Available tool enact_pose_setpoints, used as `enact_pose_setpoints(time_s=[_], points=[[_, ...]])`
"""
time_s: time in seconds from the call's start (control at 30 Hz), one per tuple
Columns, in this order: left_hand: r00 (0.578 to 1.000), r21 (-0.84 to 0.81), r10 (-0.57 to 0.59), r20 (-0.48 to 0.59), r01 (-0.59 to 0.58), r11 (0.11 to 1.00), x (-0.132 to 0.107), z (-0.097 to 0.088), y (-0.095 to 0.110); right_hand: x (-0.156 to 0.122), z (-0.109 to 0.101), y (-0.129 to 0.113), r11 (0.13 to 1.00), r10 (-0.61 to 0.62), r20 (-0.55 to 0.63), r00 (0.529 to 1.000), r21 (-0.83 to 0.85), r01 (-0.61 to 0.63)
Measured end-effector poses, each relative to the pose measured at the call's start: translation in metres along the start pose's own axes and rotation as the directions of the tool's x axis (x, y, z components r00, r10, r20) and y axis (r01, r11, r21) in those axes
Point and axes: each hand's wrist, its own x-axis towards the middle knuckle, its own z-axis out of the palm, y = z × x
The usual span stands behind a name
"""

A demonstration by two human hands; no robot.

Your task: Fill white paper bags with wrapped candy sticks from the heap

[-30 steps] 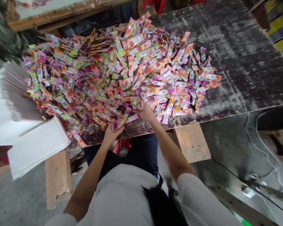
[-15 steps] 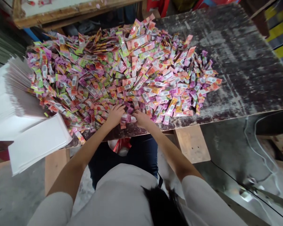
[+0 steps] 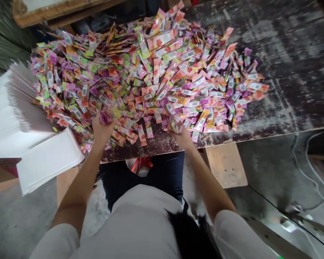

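Observation:
A broad heap of small wrapped sachets (image 3: 156, 72) in pink, purple, green and orange covers much of the dark table. At the heap's near left edge, my left hand (image 3: 103, 126) is closed around a few sachets, purple and yellow-green ones showing blurred at its fingers. My right hand (image 3: 181, 136) is near the table's front edge, closed on sachets as well, with a yellowish and a whitish one at the fingertips. Between the hands, a few loose sachets (image 3: 142, 135) lie on bare dark wood. How many each hand holds is hidden.
Stacked white paper bags or sheets (image 3: 5, 118) stand left of the heap, with a flat white stack (image 3: 51, 160) overhanging the front edge. The worn dark table (image 3: 294, 79) extends right. A wood-framed tray (image 3: 43, 10) is at the back left; a wooden stool (image 3: 226, 165) is below.
My hands have moved apart, the left one leftward and the right one rightward, each now with sachets in it. Dark wood shows where they were together.

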Motion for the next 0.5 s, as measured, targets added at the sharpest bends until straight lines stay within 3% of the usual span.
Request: enact_pose_setpoints(time_s=[0.07,0.1,0.2,0.27,0.37,0.4,0.5], points=[[0.993,0.102,0.03,0.11,-0.041,0.994,-0.022,-0.02,-0.009,-0.005,0.004,0.002,0.982,0.097,-0.039,0.995,0.167,-0.089],[0.985,0.174,0.043,0.165,-0.072,0.982,-0.032,-0.027,-0.015,-0.007,0.008,-0.001,0.978,0.122,-0.03,0.992,0.173,-0.115],[0.961,0.348,0.094,0.26,-0.184,0.919,-0.055,-0.033,-0.033,-0.003,0.026,-0.02,0.982,0.187,0.005,0.982,-0.024,-0.187],[0.903,0.382,0.144,0.404,-0.31,0.871,-0.059,-0.028,-0.044,0.007,0.04,-0.038,0.959,0.227,0.005,0.974,-0.174,-0.222],[0.741,0.341,0.17,0.65,-0.484,0.806,-0.051,-0.016,-0.055,0.026,0.062,-0.062,0.905,0.282,-0.008,0.959,-0.329,-0.269],[0.712,0.339,0.167,0.682,-0.511,0.79,-0.047,-0.012,-0.058,0.031,0.068,-0.067,0.885,0.301,-0.004,0.954,-0.371,-0.281],[0.707,0.346,0.19,0.682,-0.54,0.768,-0.037,-0.006,-0.064,0.041,0.079,-0.074,0.847,0.336,0.024,0.942,-0.445,-0.29]])
